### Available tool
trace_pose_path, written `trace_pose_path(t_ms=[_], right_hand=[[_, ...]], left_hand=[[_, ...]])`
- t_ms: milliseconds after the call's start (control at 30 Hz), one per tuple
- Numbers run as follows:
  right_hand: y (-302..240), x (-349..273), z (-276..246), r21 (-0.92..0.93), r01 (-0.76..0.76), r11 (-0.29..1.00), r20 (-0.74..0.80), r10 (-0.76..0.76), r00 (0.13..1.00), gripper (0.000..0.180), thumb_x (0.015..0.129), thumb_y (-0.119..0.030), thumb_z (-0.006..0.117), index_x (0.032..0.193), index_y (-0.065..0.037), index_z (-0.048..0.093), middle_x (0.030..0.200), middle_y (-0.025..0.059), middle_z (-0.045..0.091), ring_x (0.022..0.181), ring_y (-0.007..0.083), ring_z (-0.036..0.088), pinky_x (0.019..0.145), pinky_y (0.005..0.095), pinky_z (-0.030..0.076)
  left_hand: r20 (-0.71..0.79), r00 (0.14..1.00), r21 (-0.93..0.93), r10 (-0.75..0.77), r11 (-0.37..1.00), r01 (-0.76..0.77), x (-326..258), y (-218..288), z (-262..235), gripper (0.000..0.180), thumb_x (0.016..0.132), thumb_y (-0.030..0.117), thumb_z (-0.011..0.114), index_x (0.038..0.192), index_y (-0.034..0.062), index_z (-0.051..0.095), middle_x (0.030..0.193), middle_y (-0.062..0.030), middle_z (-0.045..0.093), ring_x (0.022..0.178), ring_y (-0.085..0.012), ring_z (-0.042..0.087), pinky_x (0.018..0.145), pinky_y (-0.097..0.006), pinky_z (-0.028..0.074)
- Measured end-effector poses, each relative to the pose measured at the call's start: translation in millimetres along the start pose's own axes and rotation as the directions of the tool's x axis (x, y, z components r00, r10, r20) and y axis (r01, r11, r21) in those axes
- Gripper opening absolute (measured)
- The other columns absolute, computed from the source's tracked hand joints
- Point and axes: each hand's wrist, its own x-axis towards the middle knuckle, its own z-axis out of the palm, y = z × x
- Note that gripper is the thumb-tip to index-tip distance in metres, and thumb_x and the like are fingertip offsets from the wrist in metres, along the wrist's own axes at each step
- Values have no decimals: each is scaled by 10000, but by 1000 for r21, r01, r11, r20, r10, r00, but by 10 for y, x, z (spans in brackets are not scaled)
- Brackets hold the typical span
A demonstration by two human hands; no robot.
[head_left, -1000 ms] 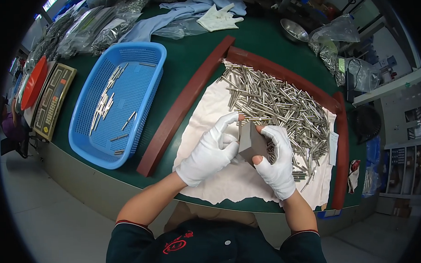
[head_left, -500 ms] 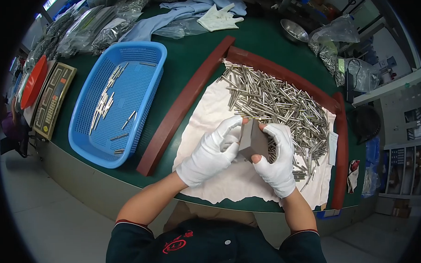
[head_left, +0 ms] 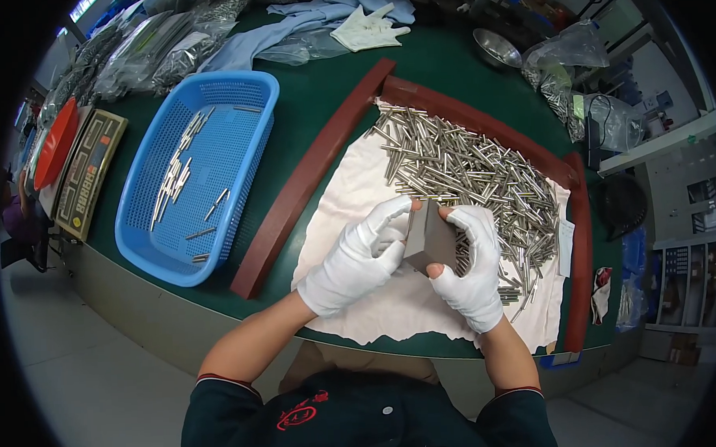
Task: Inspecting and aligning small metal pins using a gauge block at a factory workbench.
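Note:
A plain grey rectangular block (head_left: 433, 238) is held up between my two hands, above a cream cloth (head_left: 361, 306). My right hand (head_left: 474, 271), in a white glove with bare fingertips, grips it from the right, thumb on the near face and a finger at the top. My left hand (head_left: 351, 259), gloved likewise, is curled against the left side, one bare fingertip at the block's upper edge. Its other fingertips are partly hidden. Just beyond both hands lies a heap of short shiny metal pins (head_left: 466, 160) on the cloth.
Dark red bars (head_left: 313, 186) frame the cloth on the left, back and right. To the left stand a blue perforated basket (head_left: 137, 223) with several pins and a weighing scale (head_left: 96, 181). Clear bags (head_left: 143, 54), a loose white glove (head_left: 367, 30) and a metal bowl (head_left: 498, 47) lie farther back.
The view has shifted very slightly. Both hands keep their hold on the grey block in nearly the same place, and nothing has been let go.

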Motion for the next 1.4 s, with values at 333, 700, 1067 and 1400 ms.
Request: trace_pose_path(t_ms=[333, 700, 1067, 1400], right_hand=[[42, -10, 16, -69, -29, 997, -39, 27, 999, 569, 619, -288, 763, 1078, -17, 562, 1045, 120, 561, 956, 290, 508, 857, 390, 423], [1, -22, 28, -27, 21, 999, -47, -22, 999, 580, 627, -324, 763, 1076, -21, 557, 1021, 122, 562, 930, 293, 514, 832, 397, 425], [31, -21, 33, -62, 4, 998, -77, -9, 997, 600, 640, -353, 762, 1088, -15, 550, 1008, 126, 554, 916, 292, 510, 814, 394, 425], [15, -20, 36, -86, 47, 995, -94, -55, 994, 608, 646, -364, 764, 1090, -10, 546, 1015, 130, 545, 912, 296, 500, 816, 405, 415]], left_hand=[[-32, 999, -20, 27, 999, -28, -27, -41, 19, 516, 877, -84, 449, 1359, 94, 410, 1071, -41, 601, 807, -49, 575, 716, -221, 495], [-83, 989, 91, 119, 990, -111, -31, -78, 36, 495, 860, -76, 484, 1327, 83, 435, 829, -16, 578, 757, -48, 546, 700, -220, 477], [-82, 984, 106, 159, 983, -150, -57, -88, 35, 498, 846, -62, 520, 1313, 88, 436, 801, -35, 599, 732, -72, 584, 666, -231, 488], [21, 983, 188, 185, 964, -186, -73, -110, -14, 535, 845, -121, 502, 1327, 62, 359, 1103, -91, 520, 916, -138, 607, 757, -270, 522]])
